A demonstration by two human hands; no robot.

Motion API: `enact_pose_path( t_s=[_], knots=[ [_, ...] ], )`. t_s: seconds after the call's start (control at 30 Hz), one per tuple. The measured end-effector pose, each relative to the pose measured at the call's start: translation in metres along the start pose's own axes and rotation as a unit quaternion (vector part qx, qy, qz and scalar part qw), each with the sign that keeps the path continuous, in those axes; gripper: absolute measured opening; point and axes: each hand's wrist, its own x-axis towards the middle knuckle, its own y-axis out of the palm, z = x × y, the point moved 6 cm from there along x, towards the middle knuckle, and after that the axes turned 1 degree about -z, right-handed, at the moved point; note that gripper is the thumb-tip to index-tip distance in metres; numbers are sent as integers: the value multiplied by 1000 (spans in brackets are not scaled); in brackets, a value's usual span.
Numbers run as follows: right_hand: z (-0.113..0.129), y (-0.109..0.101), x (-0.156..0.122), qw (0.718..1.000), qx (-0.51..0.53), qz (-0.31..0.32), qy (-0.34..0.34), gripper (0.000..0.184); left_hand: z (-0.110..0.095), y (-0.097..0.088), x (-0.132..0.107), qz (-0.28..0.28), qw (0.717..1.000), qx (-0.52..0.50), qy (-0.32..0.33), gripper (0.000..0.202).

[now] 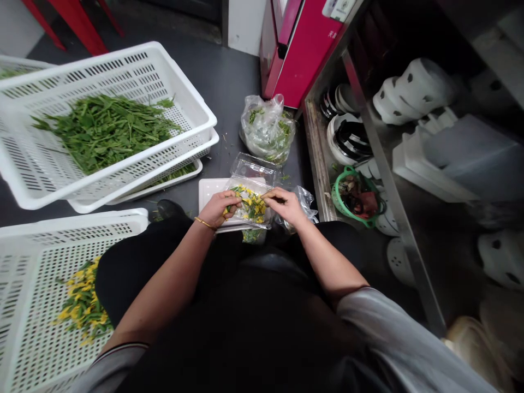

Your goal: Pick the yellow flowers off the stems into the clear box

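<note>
My left hand (221, 207) is curled around the left side of a clear plastic package of yellow flowers with green stems (250, 204). On the package's right side, my right hand (286, 204) pinches a stem or the wrapping. The package rests over a white tray (208, 191) on the dark floor, just beyond my knees. A thin gold bracelet circles my left wrist.
Stacked white perforated crates (184, 98) at upper left hold green leaves. A white crate (36, 262) at lower left holds yellow flowers. A clear bag of greens (266, 128) and an empty clear box (254, 166) lie ahead. A metal shelf with bowls and a green colander (356, 196) stands right.
</note>
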Motion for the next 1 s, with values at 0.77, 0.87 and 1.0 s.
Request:
enact_pose_path(
  t_s=[0.77,0.87,1.0],
  knots=[
    [-8,42,23,929,312,76,181,26,-3,6,1,59,998,-31,9,25],
    [-5,42,23,959,251,34,129,22,3,10,-3,52,998,21,-4,27],
    [6,39,31,988,142,11,55,20,-1,8,-6,32,999,23,8,28]
  ],
)
